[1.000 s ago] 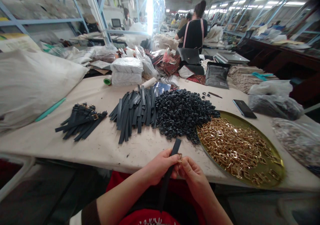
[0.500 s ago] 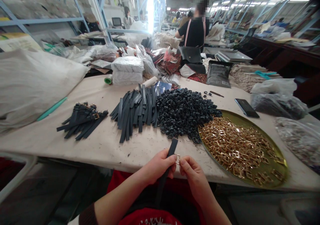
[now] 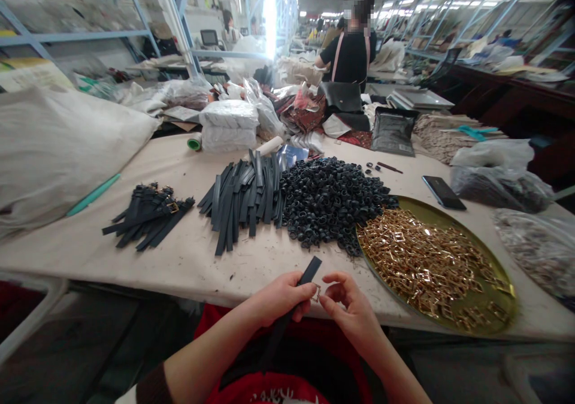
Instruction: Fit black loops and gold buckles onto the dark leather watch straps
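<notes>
A flat, matte black strap [image 3: 296,293] slants up over the table's near edge, pinched in the closed left hand [image 3: 281,299], while the right hand [image 3: 348,308] nips one small gold buckle [image 3: 317,292] against it between thumb and curled fingers. Beyond lie two heaps of dark straps [image 3: 242,200], one mound of black rubbery loops [image 3: 330,200], and one round brass tray [image 3: 449,260] of glinting gold buckles on the cloth-covered table [image 3: 179,260].
</notes>
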Demonstrator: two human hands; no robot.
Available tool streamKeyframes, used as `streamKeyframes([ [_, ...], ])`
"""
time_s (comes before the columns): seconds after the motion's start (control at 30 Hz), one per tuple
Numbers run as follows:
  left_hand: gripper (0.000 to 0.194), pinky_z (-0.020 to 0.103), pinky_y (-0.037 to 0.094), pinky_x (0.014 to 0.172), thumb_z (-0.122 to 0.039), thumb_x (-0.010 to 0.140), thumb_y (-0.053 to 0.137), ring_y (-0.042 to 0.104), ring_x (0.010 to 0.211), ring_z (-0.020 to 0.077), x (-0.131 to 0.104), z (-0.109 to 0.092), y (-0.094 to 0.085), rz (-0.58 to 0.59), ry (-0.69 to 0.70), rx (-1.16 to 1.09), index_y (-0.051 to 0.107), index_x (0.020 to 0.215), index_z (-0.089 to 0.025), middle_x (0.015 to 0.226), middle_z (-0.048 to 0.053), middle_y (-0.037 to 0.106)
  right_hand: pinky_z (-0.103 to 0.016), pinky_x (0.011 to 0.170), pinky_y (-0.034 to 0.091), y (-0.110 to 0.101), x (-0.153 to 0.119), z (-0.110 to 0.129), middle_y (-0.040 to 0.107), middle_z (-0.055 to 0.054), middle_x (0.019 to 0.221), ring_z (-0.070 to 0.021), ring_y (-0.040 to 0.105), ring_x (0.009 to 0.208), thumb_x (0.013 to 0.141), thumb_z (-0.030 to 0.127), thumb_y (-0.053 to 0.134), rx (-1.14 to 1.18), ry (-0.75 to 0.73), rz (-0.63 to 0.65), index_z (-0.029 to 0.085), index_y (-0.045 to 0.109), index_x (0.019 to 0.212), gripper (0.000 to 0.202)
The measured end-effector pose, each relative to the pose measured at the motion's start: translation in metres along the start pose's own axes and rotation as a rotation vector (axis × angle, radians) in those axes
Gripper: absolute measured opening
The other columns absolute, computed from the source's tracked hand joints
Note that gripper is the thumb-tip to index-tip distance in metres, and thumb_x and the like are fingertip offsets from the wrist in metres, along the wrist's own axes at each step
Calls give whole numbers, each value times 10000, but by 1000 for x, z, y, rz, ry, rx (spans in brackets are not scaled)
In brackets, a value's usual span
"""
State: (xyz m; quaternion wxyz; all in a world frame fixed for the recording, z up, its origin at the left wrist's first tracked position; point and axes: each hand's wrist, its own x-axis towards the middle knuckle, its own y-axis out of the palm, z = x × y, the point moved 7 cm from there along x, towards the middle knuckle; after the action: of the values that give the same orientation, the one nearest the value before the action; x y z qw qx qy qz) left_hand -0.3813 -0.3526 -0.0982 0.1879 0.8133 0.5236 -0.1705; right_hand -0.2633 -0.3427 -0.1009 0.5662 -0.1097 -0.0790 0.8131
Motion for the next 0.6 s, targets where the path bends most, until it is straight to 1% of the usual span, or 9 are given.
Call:
streamKeyframes([
  [0.07, 187, 166, 277, 360, -338, 765, 465, 384, 361, 52, 1, 3, 2, 31, -15, -15, 483, 757, -152, 501, -66, 465, -268, 632, 403, 7, 2, -9, 537, -1, 821, -128, 517, 685, 755, 341, 564, 122, 88, 57, 228, 417, 1028, 330],
  [0.13, 223, 163, 271, 357, -371, 760, 483, 387, 365, 50, 1, 4, 2, 32, -24, -27, 494, 765, -149, 508, -64, 471, -264, 632, 399, 13, 4, -11, 530, 15, 772, -129, 518, 692, 743, 352, 580, 230, 118, 98, 227, 411, 1037, 361],
  [0.23, 237, 155, 246, 350, -389, 753, 498, 387, 373, 41, 2, 7, -3, -40, -44, -99, 499, 776, -153, 535, -61, 489, -244, 587, 372, 15, 5, -10, 496, 39, 667, -113, 479, 628, 710, 372, 618, 330, 150, 89, 212, 439, 1008, 383],
  [0.3, 204, 151, 238, 350, -357, 745, 504, 389, 378, 38, 1, 8, -5, -67, -42, -166, 500, 787, -158, 549, -61, 497, -237, 576, 366, 15, 5, -9, 503, 39, 664, -105, 466, 609, 688, 393, 639, 389, 185, 80, 205, 467, 952, 367],
  [0.4, 161, 150, 237, 360, -312, 740, 501, 395, 386, 33, 1, 8, -2, -42, -32, -214, 506, 762, -153, 558, -55, 506, -234, 582, 375, 14, 3, -11, 526, 30, 691, -91, 469, 598, 685, 406, 642, 457, 247, 85, 187, 500, 835, 301],
  [0.5, 166, 151, 224, 367, -309, 749, 496, 386, 386, 26, 2, 8, 0, -19, -29, -223, 505, 731, -144, 550, -53, 497, -222, 569, 359, 20, -1, -15, 533, 29, 668, -75, 443, 565, 726, 386, 610, 524, 314, 152, 172, 514, 796, 245],
  [0.6, 160, 150, 235, 382, -299, 750, 499, 377, 391, 24, 3, 7, 0, -31, -18, -223, 498, 722, -142, 538, -57, 483, -216, 543, 333, 30, -4, -15, 555, 10, 693, -70, 419, 549, 754, 371, 583, 603, 344, 242, 161, 524, 806, 224],
])
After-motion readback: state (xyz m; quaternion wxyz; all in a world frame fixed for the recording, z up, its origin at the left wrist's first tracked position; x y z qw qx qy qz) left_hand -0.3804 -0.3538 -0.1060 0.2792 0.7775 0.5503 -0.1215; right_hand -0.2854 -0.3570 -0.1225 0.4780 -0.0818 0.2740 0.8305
